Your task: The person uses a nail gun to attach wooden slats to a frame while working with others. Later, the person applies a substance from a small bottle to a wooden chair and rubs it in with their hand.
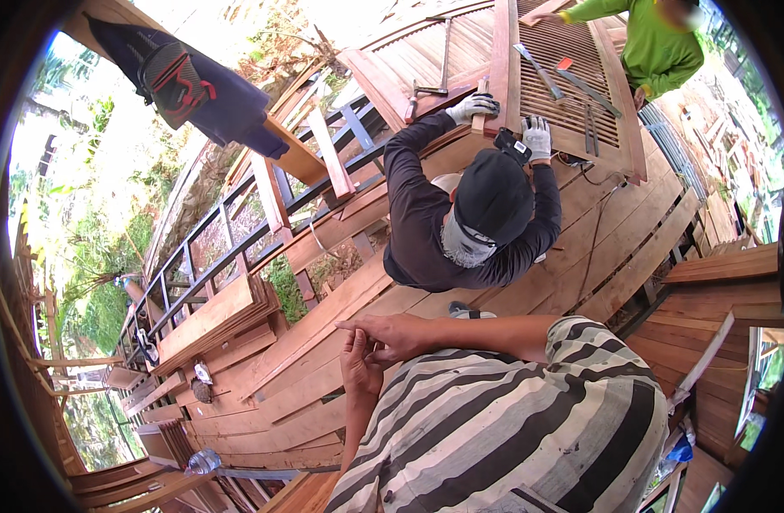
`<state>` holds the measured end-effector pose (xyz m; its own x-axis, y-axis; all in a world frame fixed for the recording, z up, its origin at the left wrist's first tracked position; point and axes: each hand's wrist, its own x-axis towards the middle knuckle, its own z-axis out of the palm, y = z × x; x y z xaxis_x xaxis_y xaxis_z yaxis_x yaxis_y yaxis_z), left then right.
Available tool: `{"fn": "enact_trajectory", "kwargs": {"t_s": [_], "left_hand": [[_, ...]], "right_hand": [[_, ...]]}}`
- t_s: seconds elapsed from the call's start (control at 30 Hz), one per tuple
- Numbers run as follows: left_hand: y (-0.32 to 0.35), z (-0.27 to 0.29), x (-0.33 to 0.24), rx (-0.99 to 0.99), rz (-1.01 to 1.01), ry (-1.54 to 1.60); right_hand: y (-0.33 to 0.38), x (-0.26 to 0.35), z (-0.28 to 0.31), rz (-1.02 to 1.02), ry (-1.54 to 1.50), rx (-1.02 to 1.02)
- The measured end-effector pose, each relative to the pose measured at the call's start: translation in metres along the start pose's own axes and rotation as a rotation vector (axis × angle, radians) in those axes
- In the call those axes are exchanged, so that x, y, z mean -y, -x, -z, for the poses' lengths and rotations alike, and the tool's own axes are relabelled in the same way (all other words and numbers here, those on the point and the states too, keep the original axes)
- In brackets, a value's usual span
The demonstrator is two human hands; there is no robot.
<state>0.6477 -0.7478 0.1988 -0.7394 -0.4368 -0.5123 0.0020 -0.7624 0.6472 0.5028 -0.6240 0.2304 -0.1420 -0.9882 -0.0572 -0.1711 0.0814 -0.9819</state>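
In front of my striped shirt my two bare hands meet, touching each other at the fingers. My right hand [398,336] reaches in from the right, its index finger pointing left and the other fingers curled. Against it, my left hand [359,366] comes up from below with its fingers bunched. Whatever may lie between the fingers is hidden. Past my hands, a person in a dark shirt and black cap [494,197] bends over slatted wooden panels [563,60]. That person's gloved left hand [475,107] rests by a small wood piece [481,92].
Wooden planks [315,393] form the deck, with stacked boards [208,321] at left. Hand saws [539,73] and a clamp [446,56] lie on the panels. A person in green [657,51] stands far right. Dark cloth [187,85] hangs on a post. A clear bottle [203,462] lies lower left.
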Motion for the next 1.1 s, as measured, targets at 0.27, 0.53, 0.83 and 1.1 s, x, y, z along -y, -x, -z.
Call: {"fn": "enact_trajectory", "kwargs": {"t_s": [0.27, 0.53, 0.83, 1.1], "left_hand": [[-0.027, -0.03, 0.019, 0.195, 0.103, -0.025], [-0.032, -0.005, 0.005, 0.078, 0.102, 0.034], [-0.029, 0.104, -0.06, -0.083, 0.022, 0.16], [-0.006, 0.313, -0.155, -0.24, -0.259, 0.448]], "right_hand": [[0.024, -0.018, 0.041, 0.086, -0.134, 0.0], [-0.014, -0.03, 0.029, 0.047, -0.311, 0.108], [-0.154, -0.01, -0.055, -0.011, -0.056, 0.346], [-0.37, 0.024, -0.238, -0.087, 0.04, 0.741]]}}
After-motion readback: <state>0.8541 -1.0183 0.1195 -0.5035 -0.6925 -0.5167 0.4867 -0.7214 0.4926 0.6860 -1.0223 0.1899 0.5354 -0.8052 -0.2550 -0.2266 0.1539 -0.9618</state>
